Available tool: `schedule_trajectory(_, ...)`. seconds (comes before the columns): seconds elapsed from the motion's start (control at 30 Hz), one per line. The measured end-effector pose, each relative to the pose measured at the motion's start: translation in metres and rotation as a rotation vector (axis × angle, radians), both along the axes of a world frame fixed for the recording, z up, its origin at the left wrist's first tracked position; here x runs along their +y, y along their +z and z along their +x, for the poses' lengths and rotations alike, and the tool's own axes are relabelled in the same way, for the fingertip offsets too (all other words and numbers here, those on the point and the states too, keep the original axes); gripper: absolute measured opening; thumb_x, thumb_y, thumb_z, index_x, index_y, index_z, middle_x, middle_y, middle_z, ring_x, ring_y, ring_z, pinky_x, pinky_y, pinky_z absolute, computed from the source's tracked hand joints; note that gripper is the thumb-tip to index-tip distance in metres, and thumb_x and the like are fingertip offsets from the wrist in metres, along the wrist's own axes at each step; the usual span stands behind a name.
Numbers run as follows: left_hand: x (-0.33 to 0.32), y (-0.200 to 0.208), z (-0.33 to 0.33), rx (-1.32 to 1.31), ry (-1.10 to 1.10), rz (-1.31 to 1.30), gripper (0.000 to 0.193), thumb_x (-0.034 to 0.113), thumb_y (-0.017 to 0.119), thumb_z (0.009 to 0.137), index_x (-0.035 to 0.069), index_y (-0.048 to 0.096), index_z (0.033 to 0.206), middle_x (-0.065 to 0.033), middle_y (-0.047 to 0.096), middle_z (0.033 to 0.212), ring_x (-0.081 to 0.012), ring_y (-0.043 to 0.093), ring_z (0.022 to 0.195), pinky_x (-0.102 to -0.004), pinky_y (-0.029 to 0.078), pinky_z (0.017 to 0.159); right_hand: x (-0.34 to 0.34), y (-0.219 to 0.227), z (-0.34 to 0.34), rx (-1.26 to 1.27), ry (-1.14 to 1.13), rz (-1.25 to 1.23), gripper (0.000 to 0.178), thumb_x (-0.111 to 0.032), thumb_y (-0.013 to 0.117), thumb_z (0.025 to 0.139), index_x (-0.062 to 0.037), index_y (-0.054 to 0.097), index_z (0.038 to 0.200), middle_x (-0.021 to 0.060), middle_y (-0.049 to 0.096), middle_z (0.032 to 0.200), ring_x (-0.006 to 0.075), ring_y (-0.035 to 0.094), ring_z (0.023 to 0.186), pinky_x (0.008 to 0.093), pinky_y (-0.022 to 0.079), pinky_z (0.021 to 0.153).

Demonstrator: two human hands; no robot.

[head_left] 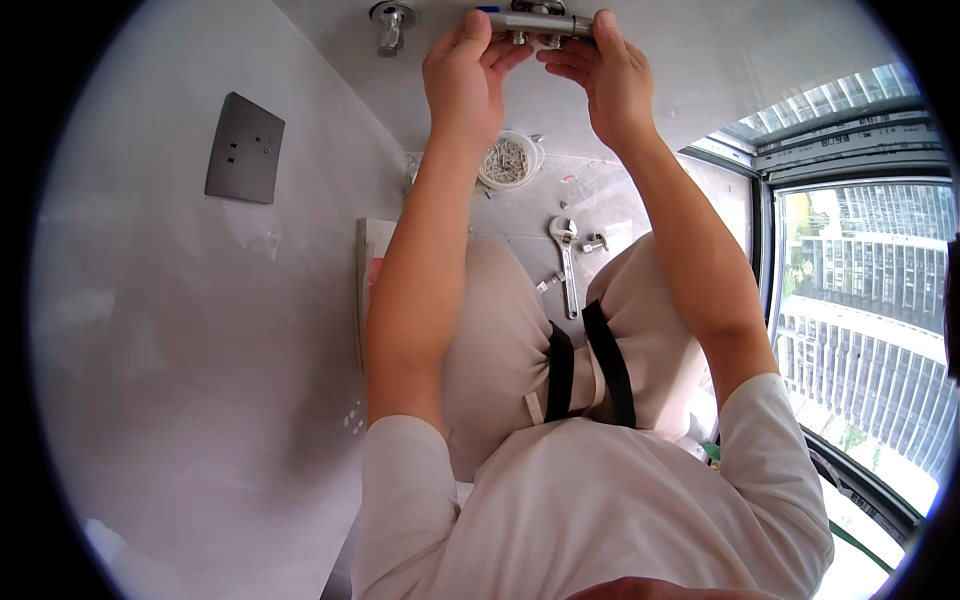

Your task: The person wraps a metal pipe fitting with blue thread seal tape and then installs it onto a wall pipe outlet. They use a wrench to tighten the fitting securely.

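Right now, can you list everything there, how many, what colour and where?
bar fitting: one, silver and blue, top
wall fitting: one, silver, further left
socket plate: one, dark grey, left wall
tub: one, white, far floor
small pieces: many, pale, inside tub
wrench: one, silver, floor
small fitting: one, silver, right of wrench
scraps: several, mixed colours, floor
boxy thing: one, pale, partly hidden, left
window: one, dark-framed, right
shirt: one, pale, bottom
trousers: one pair, beige, middle
straps: two, black, across trousers
forearms: two, bare, centre
left grip: one, bare, bar fitting's left end
right grip: one, bare, bar fitting's right end
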State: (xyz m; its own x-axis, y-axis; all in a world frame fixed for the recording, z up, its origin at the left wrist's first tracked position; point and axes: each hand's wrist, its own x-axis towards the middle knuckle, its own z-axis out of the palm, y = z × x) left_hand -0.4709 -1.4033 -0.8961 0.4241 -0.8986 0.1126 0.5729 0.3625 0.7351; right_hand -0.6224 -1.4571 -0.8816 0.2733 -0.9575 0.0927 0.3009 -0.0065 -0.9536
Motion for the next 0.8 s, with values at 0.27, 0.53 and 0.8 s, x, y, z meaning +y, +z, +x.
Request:
schedule_trajectory(0.27,0.004,0.026,0.017,-0.264,0.072,0.293,0.035,0.034,0.068,0.105,0.000,0.066,0.112,-0.0124,0.073,0.092,-0.0230,0.069,0.076,-0.0360,0.054,0.069,-0.008,0.019,-0.030,0.346,-0.052,-0.065,0.055,-0.052,0.070,0.101,0.0028,0.071,0.104,0.0073,0.069,0.076,0.0122,0.061,0.064,0.0281,0.051,0.061)
schedule_trajectory(0.53,0.004,0.030,0.012,-0.332,0.152,0.340,0.028,0.029,0.070,0.104,0.001,0.068,0.107,-0.0078,0.070,0.088,-0.0164,0.065,0.069,-0.0312,0.051,0.064,-0.002,0.016,-0.024,0.242,-0.044,-0.079,0.037,-0.034,0.068,0.106,0.0015,0.066,0.118,0.0060,0.071,0.090,0.0101,0.062,0.073,0.0274,0.052,0.068)
schedule_trajectory(0.8,0.005,0.029,0.013,-0.341,0.189,0.357,0.032,0.034,0.067,0.105,0.003,0.068,0.101,-0.0050,0.067,0.077,-0.0153,0.062,0.062,-0.0302,0.047,0.057,0.000,0.014,-0.025,0.168,-0.009,0.000,0.033,-0.026,0.068,0.105,0.0012,0.064,0.123,0.0060,0.069,0.093,0.0118,0.064,0.078,0.0295,0.054,0.072)
